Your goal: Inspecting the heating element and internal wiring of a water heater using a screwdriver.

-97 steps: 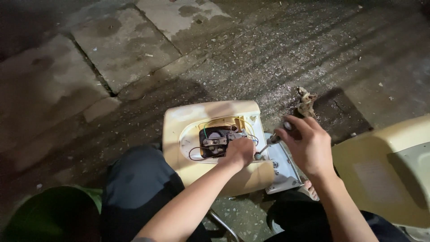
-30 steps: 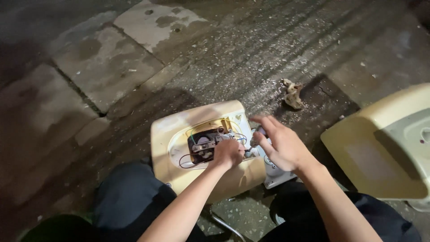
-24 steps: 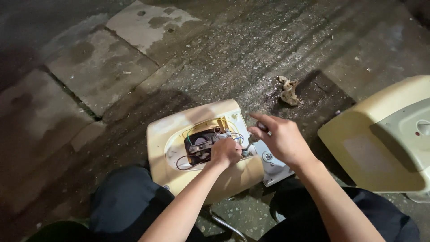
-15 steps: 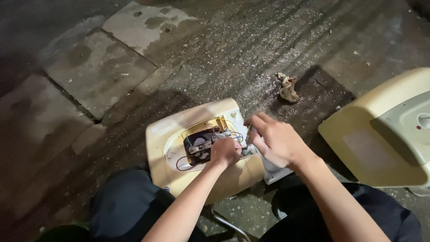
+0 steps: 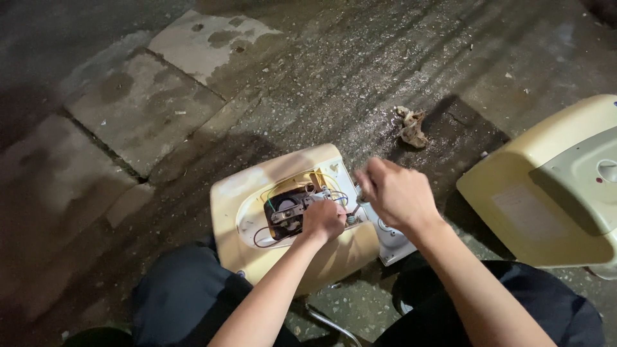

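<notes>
Left hand [image 5: 323, 220] sits fisted on the cream housing's [image 5: 244, 193] wiring; right hand [image 5: 397, 193], fingers closed round a small tool, could slip and nick those wires [image 5: 273, 196]

Left hand [image 5: 323, 220] fisted, right hand [image 5: 396, 193] clenched (fingers curled).

outdoor repair spot, night: wet concrete paving [image 5: 148, 109], opened cream appliance casing [image 5: 257, 193] w/ bare wiring [image 5: 289, 205] on ground.

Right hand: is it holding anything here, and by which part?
The right hand is closed around the handle of a slim tool, seemingly a screwdriver, its tip down at the opened cream appliance housing. The left hand is closed beside the tip; whether it holds anything cannot be told.
</notes>
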